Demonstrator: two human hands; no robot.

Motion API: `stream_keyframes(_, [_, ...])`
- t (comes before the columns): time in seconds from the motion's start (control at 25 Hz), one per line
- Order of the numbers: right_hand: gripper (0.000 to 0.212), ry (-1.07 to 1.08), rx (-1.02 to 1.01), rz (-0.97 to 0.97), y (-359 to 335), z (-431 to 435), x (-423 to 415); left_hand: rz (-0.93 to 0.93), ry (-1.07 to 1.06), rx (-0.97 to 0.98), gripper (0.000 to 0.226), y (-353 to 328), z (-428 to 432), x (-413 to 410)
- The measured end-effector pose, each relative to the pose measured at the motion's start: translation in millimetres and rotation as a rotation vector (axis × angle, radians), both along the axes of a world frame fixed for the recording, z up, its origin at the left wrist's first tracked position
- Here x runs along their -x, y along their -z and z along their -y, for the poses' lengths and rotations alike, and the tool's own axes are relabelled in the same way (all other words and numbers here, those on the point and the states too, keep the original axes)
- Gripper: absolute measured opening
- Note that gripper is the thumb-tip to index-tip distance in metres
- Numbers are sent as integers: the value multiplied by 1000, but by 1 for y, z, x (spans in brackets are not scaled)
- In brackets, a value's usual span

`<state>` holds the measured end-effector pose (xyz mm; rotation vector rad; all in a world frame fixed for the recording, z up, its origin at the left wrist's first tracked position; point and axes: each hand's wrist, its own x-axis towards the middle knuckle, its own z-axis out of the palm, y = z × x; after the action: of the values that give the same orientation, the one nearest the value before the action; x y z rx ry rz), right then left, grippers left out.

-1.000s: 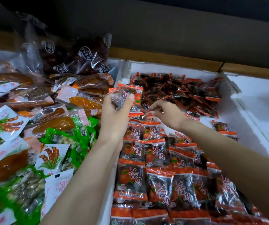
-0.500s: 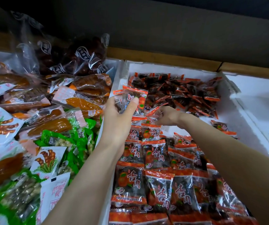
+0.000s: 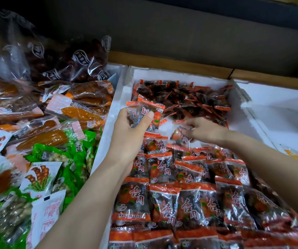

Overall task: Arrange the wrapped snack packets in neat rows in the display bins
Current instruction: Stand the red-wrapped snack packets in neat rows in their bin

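Dark wall panelling is running behind a shelf of white foam bins, and the middle bin (image 3: 112, 112) is where it's all happening. The left hand (image 3: 128, 130) is gripping a small stack of red-and-black snack packets (image 3: 144, 114), thumb across the front, holding them up over the bin's left side. The right hand (image 3: 205, 130) is pinching a single packet (image 3: 179, 138). It's pretty blurred, so I can't tell exactly how the fingers are sitting.

What's changed: a second ago that right hand was poking around at the far end of the rows (image 3: 162, 168), fingers down among the packets. Now it's coming away with one packet and hanging just above the bare white patch between the rows and the loose pile (image 3: 189, 97). The left hand is barely shifting, so I'm guessing it's acting as the supply.

So another packet looks to be heading for the back row. The near half is looking tidy, but the pile at the back is still sitting in a jumble, so plenty left. The next bin over is heaped with green packs (image 3: 54, 153).
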<state>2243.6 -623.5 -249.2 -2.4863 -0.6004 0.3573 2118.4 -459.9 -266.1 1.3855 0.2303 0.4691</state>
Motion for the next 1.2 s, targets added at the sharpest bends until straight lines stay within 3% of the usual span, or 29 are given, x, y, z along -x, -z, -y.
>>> stream_keyframes(0.08, [19, -90, 142, -52, 8, 3, 6, 3, -2, -6, 21, 0, 1, 1])
stream_keyframes(0.24, [21, -85, 179, -75, 15, -2, 16, -3, 3, -32, 21, 2, 1, 1])
stream_keyframes(0.44, [38, -123, 336, 71, 26, -1, 19, -15, 57, -65, 16, 4, 8, 2])
stream_keyframes(0.48, [41, -118, 305, 151, 25, 1, 21, -13, 82, -62, 15, 4, 10, 2])
stream_keyframes(0.56, [36, -28, -52, 198, 15, 4, 30, -23, 126, -59, 17, 5, 13, 2])
stream_keyframes(0.64, [32, -4, -468, -16, -1, 5, 45, -31, 156, -60, 21, 6, 16, 3])
stream_keyframes(0.68, [32, -44, -555, -109, -7, 7, 54, -33, 164, -76, 24, 6, 18, 3])
stream_keyframes(0.8, [14, -152, -544, -112, -16, 13, 71, -41, 205, -128, 35, 4, 28, 7])
stream_keyframes(1.0, [5, 96, -670, -219, -18, 31, 68, -127, 208, 8, 20, 1, 36, 9])
stream_keyframes(1.12, [16, 182, -942, -355, -18, 38, 70, -135, 228, 78, 20, 0, 37, 10])
stream_keyframes(1.2, [28, 193, -896, -363, -12, 35, 73, -128, 257, 82, 18, 0, 41, 11])
